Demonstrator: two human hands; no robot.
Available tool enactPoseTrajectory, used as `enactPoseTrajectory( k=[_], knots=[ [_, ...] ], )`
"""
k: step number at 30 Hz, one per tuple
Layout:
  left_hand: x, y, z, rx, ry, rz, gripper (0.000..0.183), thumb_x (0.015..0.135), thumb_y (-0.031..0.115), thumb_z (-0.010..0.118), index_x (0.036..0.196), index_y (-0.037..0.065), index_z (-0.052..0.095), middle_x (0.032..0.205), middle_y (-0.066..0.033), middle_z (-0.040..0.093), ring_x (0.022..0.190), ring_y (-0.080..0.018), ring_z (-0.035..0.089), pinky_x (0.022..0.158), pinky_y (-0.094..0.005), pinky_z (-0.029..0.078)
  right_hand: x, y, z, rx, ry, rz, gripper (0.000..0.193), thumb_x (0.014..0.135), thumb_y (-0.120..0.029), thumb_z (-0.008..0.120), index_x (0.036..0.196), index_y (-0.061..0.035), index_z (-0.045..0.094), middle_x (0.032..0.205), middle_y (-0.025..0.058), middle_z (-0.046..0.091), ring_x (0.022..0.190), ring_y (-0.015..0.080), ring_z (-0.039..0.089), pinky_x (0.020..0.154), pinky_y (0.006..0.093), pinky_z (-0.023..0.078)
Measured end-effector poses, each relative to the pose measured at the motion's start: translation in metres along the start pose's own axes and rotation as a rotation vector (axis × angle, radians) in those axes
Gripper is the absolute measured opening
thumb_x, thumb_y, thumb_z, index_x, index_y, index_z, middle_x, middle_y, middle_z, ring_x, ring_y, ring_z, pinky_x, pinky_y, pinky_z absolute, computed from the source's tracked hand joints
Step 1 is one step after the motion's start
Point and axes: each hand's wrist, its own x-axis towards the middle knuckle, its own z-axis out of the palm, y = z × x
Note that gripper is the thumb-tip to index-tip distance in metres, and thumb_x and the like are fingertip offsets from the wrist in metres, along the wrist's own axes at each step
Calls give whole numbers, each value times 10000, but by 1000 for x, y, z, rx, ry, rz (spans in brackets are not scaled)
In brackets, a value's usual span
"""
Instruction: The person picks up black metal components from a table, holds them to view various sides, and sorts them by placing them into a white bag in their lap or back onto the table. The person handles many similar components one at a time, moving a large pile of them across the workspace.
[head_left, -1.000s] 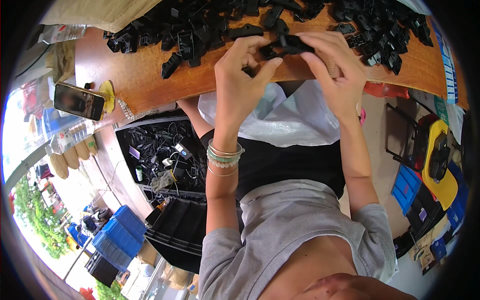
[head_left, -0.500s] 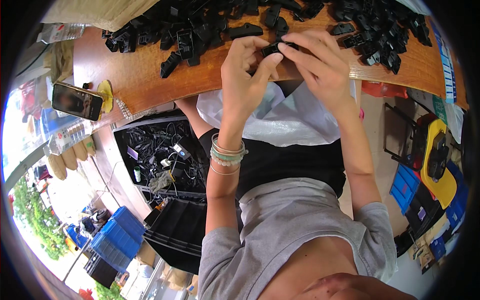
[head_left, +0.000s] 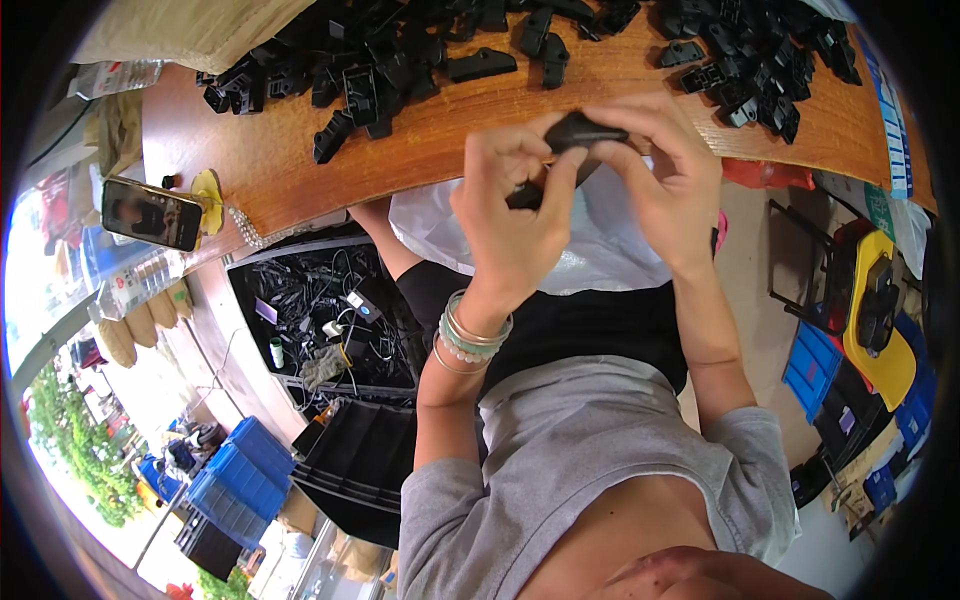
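Over the table's front edge, both my hands meet around a small black plastic part (head_left: 578,130), slightly blurred. My left hand (head_left: 512,215) pinches its left side between thumb and fingers. From the right, my right hand (head_left: 675,185) grips the other end, thumb below and fingers above. Another dark piece (head_left: 524,195) shows under the curled fingers of my left hand; whether it is separate cannot be made out. Beyond my hands, several similar black parts (head_left: 482,65) lie loose on the wooden table (head_left: 430,150).
A second heap of black parts (head_left: 770,70) covers the table's far right. A phone (head_left: 151,214) leans at the left edge beside a yellow holder (head_left: 207,190). A white plastic bag (head_left: 435,225) lies over my lap. A black crate of cables (head_left: 310,300) stands lower left.
Both hands have drawn back from the table toward me, with the black part now turned and its smooth side up. The view has shifted slightly.
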Motion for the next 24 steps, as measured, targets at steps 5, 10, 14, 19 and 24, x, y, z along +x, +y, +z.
enactPoseTrajectory(
  k=[5,10,14,19,24],
  knots=[
    [-11,-8,-14,78,-287,75,203,699,-30,750,807,-5,580,812,-74,616,688,-149,597,589,-265,489,8,4,-28,-173,-302,-14,163,785,4,649,943,-15,685,964,87,631,866,192,599,728,286,476],
    [43,-24,-15,543,-24,405,114,754,-1,683,832,-4,600,832,-93,594,700,-228,608,602,-311,498,30,12,9,-587,-9,-201,305,787,-154,693,1065,-48,629,942,105,597,821,266,603,711,338,478],
    [76,-30,-13,913,-60,545,41,805,38,614,823,3,602,837,-101,584,693,-265,599,572,-344,474,36,24,34,-914,28,-330,300,751,-186,703,1027,-105,619,972,93,555,850,289,545,727,384,448],
    [65,-18,-14,687,-15,299,141,801,-17,571,941,-5,562,789,-94,606,533,-218,589,509,-316,458,28,39,19,-728,154,-393,286,760,24,617,1028,-76,617,975,91,545,826,258,546,712,352,447],
    [44,-15,-7,-154,-281,-305,201,850,-94,510,1041,-31,492,885,-136,637,691,-140,665,574,-230,525,19,17,8,5,209,-49,229,867,27,551,1074,-32,630,943,57,566,687,93,549,620,207,457]
  ],
)
